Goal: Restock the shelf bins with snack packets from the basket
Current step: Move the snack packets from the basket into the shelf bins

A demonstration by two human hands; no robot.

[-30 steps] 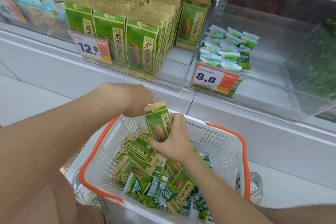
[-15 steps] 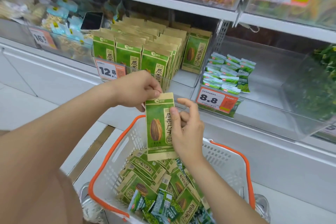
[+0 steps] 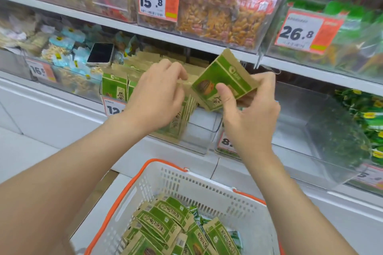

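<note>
A smartphone (image 3: 101,54) lies atop pale-blue packets (image 3: 66,37) at far left. Beside it, sunflower-seed packets (image 3: 114,89) stand in rows in a clear shelf bin (image 3: 196,141). The left grip (image 3: 157,93) curls its fingers over the tops of the right-hand rows and holds them. Below, a white basket (image 3: 143,188) with orange handles holds more such packets. Just right of the left grip, the right grip (image 3: 248,118) pinches one seed packet (image 3: 223,80) between thumb and fingers; the packet is tilted above the bin's right end. Farther right hangs a 26.8 price tag (image 3: 298,33).
</note>
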